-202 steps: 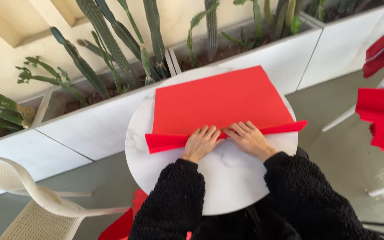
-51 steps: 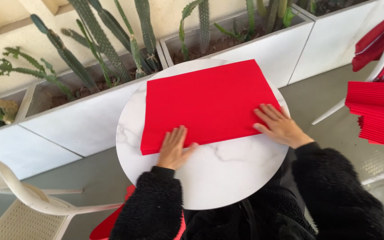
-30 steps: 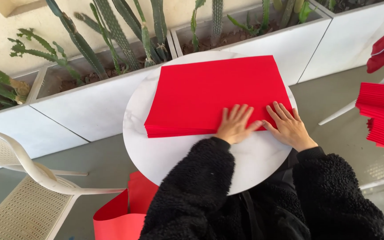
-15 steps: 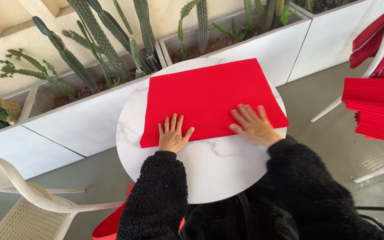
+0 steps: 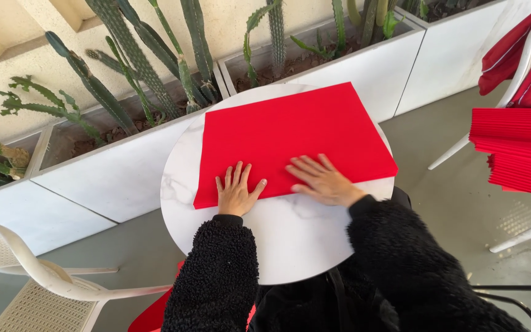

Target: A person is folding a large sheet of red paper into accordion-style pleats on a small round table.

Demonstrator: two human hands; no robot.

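Note:
A large red paper sheet lies flat on a round white marble table. My left hand presses flat on the sheet's near edge toward its left corner, fingers spread. My right hand lies flat, palm down, on the near edge a little to the right, fingers apart and pointing left. Both arms wear black fuzzy sleeves. Neither hand grips anything.
White planters with tall cacti run behind the table. A white plastic chair stands at the lower left. At the right, a stack of pleated red paper rests on a chair with red cloth.
The sheet earlier had a folded strip at its near edge; it now lies flat. In the last second my hands shifted along the near edge, ending apart and pressed on it.

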